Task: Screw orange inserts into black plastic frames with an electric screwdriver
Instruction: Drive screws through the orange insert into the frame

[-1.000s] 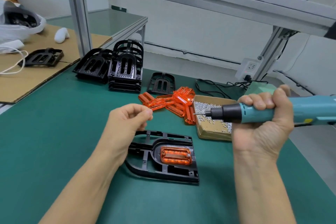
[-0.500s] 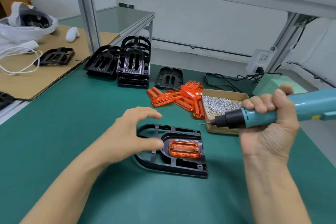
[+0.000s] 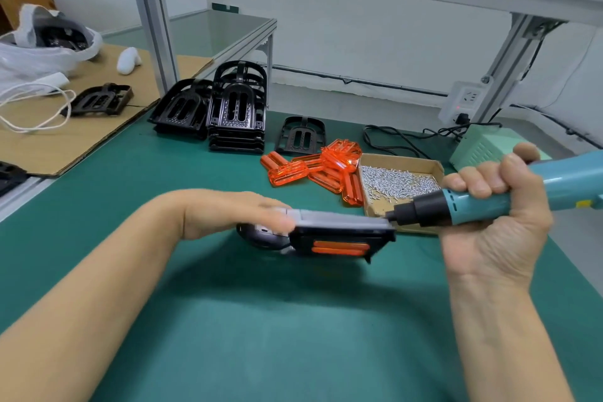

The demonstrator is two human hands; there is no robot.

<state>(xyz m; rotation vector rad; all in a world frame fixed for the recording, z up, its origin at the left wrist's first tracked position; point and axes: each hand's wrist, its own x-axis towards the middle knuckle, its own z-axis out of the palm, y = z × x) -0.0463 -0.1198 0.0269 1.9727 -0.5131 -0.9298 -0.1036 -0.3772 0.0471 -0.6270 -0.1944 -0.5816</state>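
frame [image 3: 339,232] now lifted (tilted) | left hand [image 3: 228,214] holds | right hand [image 3: 499,215] grips screwdriver [image 3: 473,202]

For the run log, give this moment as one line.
left hand holds black frame tilted | right hand grips screwdriver | tip at frame edge

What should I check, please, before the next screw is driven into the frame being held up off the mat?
1. Left hand holds the black frame: ok.
2. Orange insert sits in the frame: ok.
3. Right hand grips the electric screwdriver: ok.
4. Screw on the bit: cannot tell.
5. Bit lined up with a hole: cannot tell.
6. Box of screws stocked: ok.
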